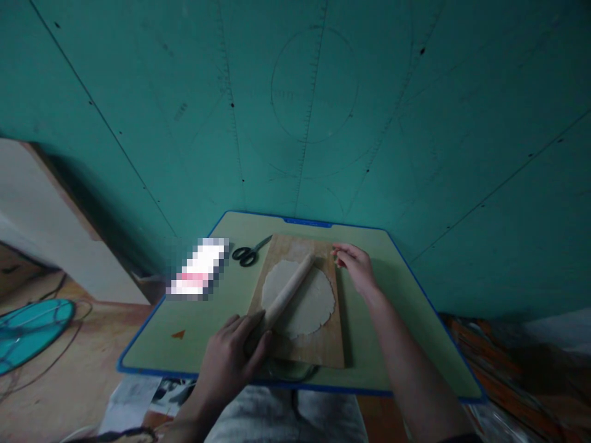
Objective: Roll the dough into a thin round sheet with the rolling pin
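My left hand (pixel 235 347) is closed around the near end of a wooden rolling pin (pixel 290 286). The pin lies slanted across a flat, roughly round sheet of dough (pixel 309 311) with a ragged edge. Under the dough is a wooden board (pixel 318 352). At the board's upper right edge, my right hand (pixel 355 263) has its fingers curled together, off the pin. What those fingers hold, if anything, is too small to make out.
The board rests on a small pale green table (pixel 378 332) with a blue rim. Black-handled scissors (pixel 249 253) lie left of the board, beside a blurred bright rectangle (pixel 198 271). A green wall (pixel 295 123) rises behind. A teal round object (pixel 34 332) sits at the left.
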`<state>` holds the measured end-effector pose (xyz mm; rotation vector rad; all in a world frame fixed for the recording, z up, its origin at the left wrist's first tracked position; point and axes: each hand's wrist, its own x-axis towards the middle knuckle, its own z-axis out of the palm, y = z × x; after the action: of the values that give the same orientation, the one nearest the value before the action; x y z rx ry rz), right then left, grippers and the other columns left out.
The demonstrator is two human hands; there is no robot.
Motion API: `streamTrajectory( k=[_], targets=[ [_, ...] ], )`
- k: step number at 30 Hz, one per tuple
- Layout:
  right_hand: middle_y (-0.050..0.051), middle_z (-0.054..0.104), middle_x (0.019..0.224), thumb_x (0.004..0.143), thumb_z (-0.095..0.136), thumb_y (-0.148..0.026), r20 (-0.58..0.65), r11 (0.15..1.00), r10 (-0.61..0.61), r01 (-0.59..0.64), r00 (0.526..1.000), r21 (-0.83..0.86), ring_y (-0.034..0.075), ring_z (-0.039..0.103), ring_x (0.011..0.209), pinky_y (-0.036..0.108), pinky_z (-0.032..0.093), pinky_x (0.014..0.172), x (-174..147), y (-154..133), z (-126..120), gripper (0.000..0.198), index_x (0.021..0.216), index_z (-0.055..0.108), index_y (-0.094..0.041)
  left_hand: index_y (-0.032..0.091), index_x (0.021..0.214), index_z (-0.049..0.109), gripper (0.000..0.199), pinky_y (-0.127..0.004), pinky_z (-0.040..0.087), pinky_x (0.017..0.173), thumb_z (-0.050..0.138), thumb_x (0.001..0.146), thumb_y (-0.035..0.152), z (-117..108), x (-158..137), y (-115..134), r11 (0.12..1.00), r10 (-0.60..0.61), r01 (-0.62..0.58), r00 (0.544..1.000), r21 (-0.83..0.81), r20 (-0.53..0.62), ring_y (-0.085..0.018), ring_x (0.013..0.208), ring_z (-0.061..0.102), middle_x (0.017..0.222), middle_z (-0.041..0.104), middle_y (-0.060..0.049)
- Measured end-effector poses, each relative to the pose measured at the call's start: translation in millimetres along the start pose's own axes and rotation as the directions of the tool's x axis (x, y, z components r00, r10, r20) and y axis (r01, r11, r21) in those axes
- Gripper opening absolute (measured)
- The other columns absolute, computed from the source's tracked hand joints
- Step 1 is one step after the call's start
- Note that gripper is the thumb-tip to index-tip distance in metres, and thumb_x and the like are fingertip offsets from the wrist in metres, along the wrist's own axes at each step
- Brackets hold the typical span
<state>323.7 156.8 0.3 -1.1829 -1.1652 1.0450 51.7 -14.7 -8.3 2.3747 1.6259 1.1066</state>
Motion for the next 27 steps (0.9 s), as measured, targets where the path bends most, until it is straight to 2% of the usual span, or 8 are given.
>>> streamTrajectory(
  k=[2, 7, 12, 17, 22, 27],
  targets=[
    [0.002, 0.07, 0.075, 0.063, 0.073, -0.045, -0.02, 1.0, -0.002, 0.001, 1.0, -0.017, 0.011, 0.054, 0.056, 0.026, 0.043, 0.052, 2, 0, -2, 0.034, 0.085, 0.069, -0.02, 0.015, 0.105, 0.069, 0.033, -0.027, 0.055, 0.058, 0.049, 0.098, 0.041, -1, 0, 0, 1.0, -0.007, 0.007, 1.0, -0.005, 0.004, -0.019, 0.067, 0.069, 0.077, 0.072, -0.005],
    [0.001, 0.063, 0.063, 0.065, 0.07, -0.049, -0.031, 0.999, 0.003, -0.004, 1.0, -0.051, 0.012, 0.054, 0.055, 0.026, 0.042, 0.052, 3, 2, -5, 0.032, 0.074, 0.067, -0.019, 0.016, 0.106, 0.069, 0.035, -0.027, 0.055, 0.059, 0.048, 0.098, 0.043, -3, 0, 1, 1.0, -0.028, 0.028, 0.999, -0.008, 0.022, -0.019, 0.068, 0.069, 0.078, 0.072, -0.006],
    [0.001, 0.068, 0.078, 0.059, 0.067, -0.038, -0.001, 0.999, 0.009, -0.009, 1.0, -0.036, 0.012, 0.059, 0.06, 0.028, 0.048, 0.057, 4, 5, -5, 0.033, 0.087, 0.068, -0.021, 0.017, 0.107, 0.068, 0.033, -0.027, 0.055, 0.06, 0.048, 0.098, 0.041, -3, 1, 2, 1.0, -0.008, 0.008, 1.0, -0.01, 0.007, -0.019, 0.07, 0.069, 0.079, 0.073, -0.005],
    [0.001, 0.064, 0.075, 0.06, 0.062, -0.039, 0.011, 0.998, 0.016, -0.016, 1.0, -0.062, 0.014, 0.059, 0.064, 0.03, 0.049, 0.06, 8, 3, -10, 0.031, 0.086, 0.064, -0.021, 0.015, 0.106, 0.068, 0.033, -0.026, 0.055, 0.059, 0.048, 0.099, 0.04, -3, 1, 2, 1.0, 0.0, 0.0, 1.0, -0.019, 0.003, -0.018, 0.069, 0.069, 0.078, 0.072, -0.005],
    [-0.003, 0.06, 0.066, 0.058, 0.063, -0.027, 0.074, 0.973, 0.059, -0.041, 0.995, -0.225, 0.012, 0.053, 0.061, 0.024, 0.042, 0.055, 5, -6, -20, 0.021, 0.078, 0.064, -0.021, 0.014, 0.107, 0.069, 0.035, -0.027, 0.054, 0.057, 0.048, 0.098, 0.041, -5, 0, 2, 1.0, -0.01, 0.01, 1.0, -0.012, 0.015, -0.019, 0.068, 0.069, 0.076, 0.071, -0.005],
    [-0.005, 0.058, 0.055, 0.059, 0.062, -0.019, 0.17, 0.913, 0.213, -0.134, 0.962, -0.386, 0.011, 0.047, 0.047, 0.021, 0.03, 0.043, -2, -12, -24, 0.012, 0.069, 0.056, -0.022, 0.015, 0.106, 0.07, 0.035, -0.027, 0.054, 0.057, 0.049, 0.098, 0.042, -4, -1, 1, 0.999, -0.032, 0.033, 0.999, -0.027, 0.023, -0.019, 0.066, 0.068, 0.076, 0.071, -0.005]
  ],
)
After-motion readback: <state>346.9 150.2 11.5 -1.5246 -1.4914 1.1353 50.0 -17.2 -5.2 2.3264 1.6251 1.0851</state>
